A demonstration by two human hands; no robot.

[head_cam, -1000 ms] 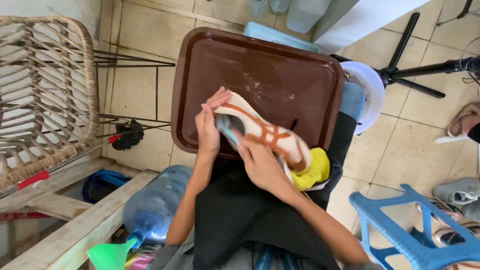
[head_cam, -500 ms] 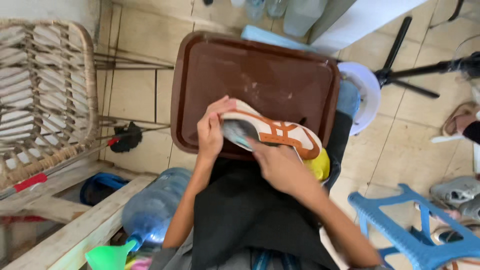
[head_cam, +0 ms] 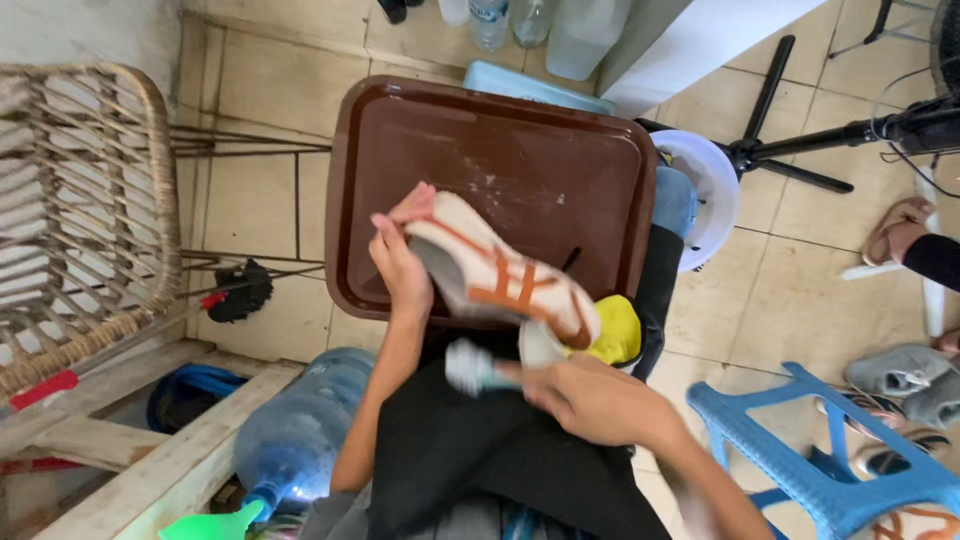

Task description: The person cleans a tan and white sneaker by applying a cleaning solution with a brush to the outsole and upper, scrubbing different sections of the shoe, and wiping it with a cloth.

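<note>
Shoe (head_cam: 495, 280), cream with orange stripes, is held over the near edge of a brown tray (head_cam: 500, 150), sole turned toward the person and toe pointing to the lower right. Left hand (head_cam: 400, 255) is closed around its heel end, fingers wrapped over the top and thumb underneath. Right hand (head_cam: 590, 400) sits just below the shoe, curled shut around a brush (head_cam: 475, 368) with a pale teal handle; the head is blurred, so whether its bristles touch the sole is hard to say. A yellow cloth (head_cam: 618, 335) lies under the toe, on the person's lap beside the tray edge.

Left of the tray stands a wicker chair (head_cam: 75, 220), and below it a blue water jug (head_cam: 295, 430) lies on its side. A blue plastic stool (head_cam: 830, 450) is at the lower right, with grey shoes (head_cam: 900, 375) beyond it. A black tripod (head_cam: 800, 150) stands on the tiled floor at the upper right.
</note>
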